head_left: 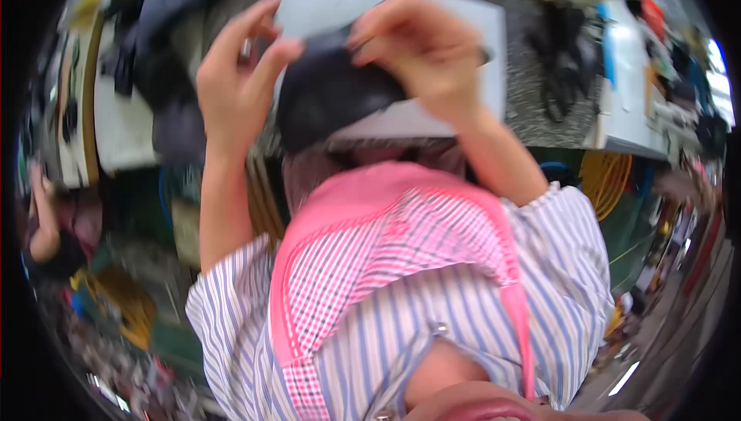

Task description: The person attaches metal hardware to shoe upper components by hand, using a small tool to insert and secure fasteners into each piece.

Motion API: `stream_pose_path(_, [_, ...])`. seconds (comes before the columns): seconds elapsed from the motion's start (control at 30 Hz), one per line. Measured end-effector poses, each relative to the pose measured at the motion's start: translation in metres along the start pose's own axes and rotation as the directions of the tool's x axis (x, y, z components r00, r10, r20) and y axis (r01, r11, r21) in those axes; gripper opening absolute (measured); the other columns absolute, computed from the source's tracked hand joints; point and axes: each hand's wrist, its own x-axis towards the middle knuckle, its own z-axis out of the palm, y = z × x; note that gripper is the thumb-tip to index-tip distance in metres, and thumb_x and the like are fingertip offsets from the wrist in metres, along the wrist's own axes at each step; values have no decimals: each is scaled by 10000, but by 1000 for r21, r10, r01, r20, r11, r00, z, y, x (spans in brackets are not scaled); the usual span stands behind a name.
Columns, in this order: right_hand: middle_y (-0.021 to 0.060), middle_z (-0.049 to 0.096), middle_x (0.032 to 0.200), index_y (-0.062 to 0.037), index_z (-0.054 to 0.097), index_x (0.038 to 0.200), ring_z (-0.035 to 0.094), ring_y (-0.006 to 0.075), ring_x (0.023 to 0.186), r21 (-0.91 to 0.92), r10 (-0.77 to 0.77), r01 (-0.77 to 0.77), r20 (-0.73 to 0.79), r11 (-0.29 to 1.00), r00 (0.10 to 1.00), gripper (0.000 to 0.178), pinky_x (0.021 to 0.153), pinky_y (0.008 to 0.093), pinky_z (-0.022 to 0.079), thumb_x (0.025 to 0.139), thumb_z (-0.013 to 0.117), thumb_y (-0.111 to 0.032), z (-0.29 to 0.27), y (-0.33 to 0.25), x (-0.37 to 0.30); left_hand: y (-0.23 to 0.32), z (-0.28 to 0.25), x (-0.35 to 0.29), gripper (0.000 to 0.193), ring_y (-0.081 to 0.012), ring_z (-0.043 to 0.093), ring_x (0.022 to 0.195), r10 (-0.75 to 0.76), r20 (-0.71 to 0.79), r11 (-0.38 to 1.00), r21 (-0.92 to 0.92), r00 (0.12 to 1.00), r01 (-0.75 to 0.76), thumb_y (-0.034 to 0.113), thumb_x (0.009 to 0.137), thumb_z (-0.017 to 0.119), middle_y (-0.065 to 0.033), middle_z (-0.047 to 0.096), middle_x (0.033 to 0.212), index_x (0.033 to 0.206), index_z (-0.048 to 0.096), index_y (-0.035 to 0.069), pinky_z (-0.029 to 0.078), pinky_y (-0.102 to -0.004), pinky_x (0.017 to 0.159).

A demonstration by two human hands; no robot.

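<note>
A dark, smooth black piece that looks like leather point(332, 93) lies over a white board point(490, 31) in front of me, its near edge hanging toward my lap. My right hand point(428, 54) pinches at the upper edge of this piece between thumb and fingertips. At the piece's left side is my left hand point(239, 74), thumb and fingers spread apart, the thumb tip close to the black edge. Whether that thumb touches it I cannot tell. A ring-like band shows on a left finger. Motion blurs both hands, and a tiny item in the right fingertips could be hidden.
Dark material point(174, 112) is heaped on the bench left of the board. Black cord-like or scissor-like items point(556, 74) lie to the right. Farther right stands a white machine or box point(629, 81). A yellow coil point(604, 182) hangs below. Another person's arm point(45, 216) shows at far left.
</note>
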Motion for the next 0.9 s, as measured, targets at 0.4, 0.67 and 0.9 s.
stream_pose_path(0.4, [84, 608, 828, 55, 580, 904, 600, 122, 718, 109, 387, -386, 6, 916, 922, 168, 668, 223, 502, 741, 616, 55, 21, 57, -14, -30, 10, -48, 588, -130, 601, 734, -495, 134, 852, -120, 858, 510, 152, 628, 767, -98, 639, 834, 1129, 511, -19, 485, -259, 672])
stream_pose_path(0.67, [39, 591, 768, 21, 631, 780, 562, 88, 683, 16, 174, -174, -8, 985, 985, 116, 609, 191, 452, 675, 666, 54, 28, 67, -14, -29, 8, -48, 309, -94, 596, 699, -551, 268, 579, -559, 790, 594, 4, 657, 712, -73, 641, 794, 934, 584, -41, 490, -204, 645])
stream_pose_path(0.9, [40, 572, 763, 21, 621, 760, 552, 87, 681, 88, 227, -220, -70, 971, 971, 101, 603, 193, 444, 674, 668, 46, 31, 67, -18, -27, 12, -52, 208, -60, 563, 656, -550, 186, 676, -474, 814, 564, 35, 668, 722, -31, 629, 732, 841, 619, -18, 461, -184, 591])
